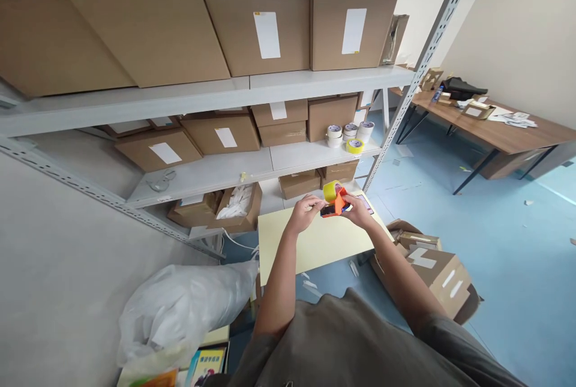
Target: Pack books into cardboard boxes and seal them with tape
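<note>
Head view: the left hand [306, 213] bunches its fingers at the left end of the orange tape dispenser [339, 202], though whether they pinch anything I cannot tell; the right hand [359, 210] grips the dispenser above the pale board [281, 240]. The dispenser looks light and stiff, probably safest held by its body. Around it, a bulging plastic bag [184, 309] sits left, metal shelving [180, 103] limits reach ahead, and cardboard boxes [443, 282] crowd the right.

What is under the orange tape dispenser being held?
A pale yellow tabletop lies below the orange tape dispenser. The dispenser, left hand and right hand cover part of it; anything there cannot be seen.
</note>
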{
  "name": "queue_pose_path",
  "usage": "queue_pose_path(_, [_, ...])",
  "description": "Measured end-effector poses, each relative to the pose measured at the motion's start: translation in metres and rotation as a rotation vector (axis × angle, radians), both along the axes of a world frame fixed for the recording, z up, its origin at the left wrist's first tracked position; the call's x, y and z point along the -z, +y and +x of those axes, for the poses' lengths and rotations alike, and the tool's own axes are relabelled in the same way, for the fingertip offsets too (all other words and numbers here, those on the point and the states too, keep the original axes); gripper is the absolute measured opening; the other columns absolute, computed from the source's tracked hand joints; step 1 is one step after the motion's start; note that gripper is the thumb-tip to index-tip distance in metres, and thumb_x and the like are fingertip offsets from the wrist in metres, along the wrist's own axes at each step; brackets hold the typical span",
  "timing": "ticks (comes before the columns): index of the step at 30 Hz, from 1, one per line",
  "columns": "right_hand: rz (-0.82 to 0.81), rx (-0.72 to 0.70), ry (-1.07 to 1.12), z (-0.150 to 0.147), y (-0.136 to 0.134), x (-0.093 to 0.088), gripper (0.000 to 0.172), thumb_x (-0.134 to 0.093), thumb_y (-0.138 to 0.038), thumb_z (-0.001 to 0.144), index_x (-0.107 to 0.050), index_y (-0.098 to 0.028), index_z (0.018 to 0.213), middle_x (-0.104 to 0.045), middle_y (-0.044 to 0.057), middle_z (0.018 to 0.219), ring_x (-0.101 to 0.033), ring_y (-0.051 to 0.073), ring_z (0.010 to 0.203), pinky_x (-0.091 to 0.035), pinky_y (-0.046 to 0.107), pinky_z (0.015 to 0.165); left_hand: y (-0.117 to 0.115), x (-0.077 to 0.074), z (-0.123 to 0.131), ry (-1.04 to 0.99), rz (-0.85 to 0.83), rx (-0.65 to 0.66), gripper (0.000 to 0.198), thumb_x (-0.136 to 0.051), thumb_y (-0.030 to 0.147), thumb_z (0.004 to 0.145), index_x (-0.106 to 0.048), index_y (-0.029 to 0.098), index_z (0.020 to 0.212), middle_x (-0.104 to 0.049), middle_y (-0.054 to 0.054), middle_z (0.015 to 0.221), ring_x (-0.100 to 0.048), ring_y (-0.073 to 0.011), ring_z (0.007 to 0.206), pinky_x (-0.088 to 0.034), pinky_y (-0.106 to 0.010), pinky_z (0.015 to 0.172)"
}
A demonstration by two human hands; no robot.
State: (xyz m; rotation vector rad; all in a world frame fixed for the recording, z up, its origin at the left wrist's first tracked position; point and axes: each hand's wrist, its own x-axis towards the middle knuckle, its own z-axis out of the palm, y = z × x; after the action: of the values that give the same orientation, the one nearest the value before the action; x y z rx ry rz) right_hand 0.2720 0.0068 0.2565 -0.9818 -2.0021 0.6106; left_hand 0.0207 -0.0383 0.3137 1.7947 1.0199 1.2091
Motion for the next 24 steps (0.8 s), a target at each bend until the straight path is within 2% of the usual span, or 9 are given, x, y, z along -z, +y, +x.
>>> queue_pose_path(3, [0.047, -0.001, -0.023, -0.010, 0.000, 0.001, 0.039, -0.080, -0.060, 0.088, -0.074, -0.022, 0.093, -0.075, 0.008, 0.093, -0.069, 0.029, 0.094, -0.059, 0.042, 0.086, -0.004, -0.004, -0.016, -0.045, -0.042, 0.015, 0.055, -0.046, 0.060, 0.108, -0.086, 0.022, 0.106, -0.080, -0.011, 0.110, -0.071, -0.0257, 0.110, -0.057, -0.039, 0.098])
queue_pose_path(5, [0.087, 0.013, -0.062, -0.016, 0.000, 0.001, 0.045, -0.082, -0.064, 0.085, -0.076, -0.022, 0.099, -0.076, 0.010, 0.098, -0.071, 0.032, 0.102, -0.057, 0.047, 0.095, -0.005, -0.004, -0.026, -0.019, -0.032, -0.022, 0.049, -0.054, 0.059, 0.104, -0.085, 0.022, 0.107, -0.080, -0.010, 0.110, -0.071, -0.0259, 0.110, -0.057, -0.038, 0.096])
queue_pose_path(8, [0.104, 0.011, -0.126, -0.024, -0.001, 0.004, 0.049, -0.082, -0.066, 0.084, -0.077, -0.023, 0.109, -0.078, 0.013, 0.107, -0.071, 0.036, 0.109, -0.054, 0.052, 0.102, -0.005, 0.003, -0.036, 0.029, 0.013, -0.148, 0.032, -0.073, 0.053, 0.094, -0.086, 0.025, 0.104, -0.081, -0.009, 0.104, -0.072, -0.0259, 0.103, -0.059, -0.036, 0.086])
queue_pose_path(12, [0.088, 0.035, -0.165, -0.034, -0.006, 0.009, 0.053, -0.080, -0.068, 0.085, -0.077, -0.025, 0.115, -0.078, 0.015, 0.115, -0.071, 0.038, 0.114, -0.052, 0.054, 0.105, -0.005, 0.014, -0.043, 0.007, 0.010, -0.217, 0.027, -0.070, 0.046, 0.096, -0.086, 0.025, 0.099, -0.080, -0.007, 0.098, -0.074, -0.0233, 0.093, -0.059, -0.033, 0.077])
queue_pose_path(18, [0.066, 0.048, -0.155, -0.037, -0.006, 0.017, 0.054, -0.081, -0.066, 0.086, -0.076, -0.025, 0.121, -0.078, 0.016, 0.120, -0.070, 0.038, 0.118, -0.052, 0.053, 0.105, 0.000, 0.021, -0.047, 0.058, 0.066, -0.236, 0.035, -0.059, 0.048, 0.104, -0.085, 0.025, 0.099, -0.079, -0.008, 0.097, -0.072, -0.0239, 0.095, -0.058, -0.036, 0.090])
queue_pose_path(24, [0.060, 0.000, -0.132, -0.028, 0.017, 0.009, 0.048, -0.080, -0.063, 0.088, -0.077, -0.026, 0.118, -0.078, 0.013, 0.119, -0.072, 0.036, 0.115, -0.052, 0.051, 0.105, 0.013, 0.023, -0.033, 0.073, 0.138, -0.327, 0.034, -0.054, 0.045, 0.107, -0.083, 0.028, 0.104, -0.077, -0.009, 0.100, -0.069, -0.0267, 0.102, -0.054, -0.040, 0.100])
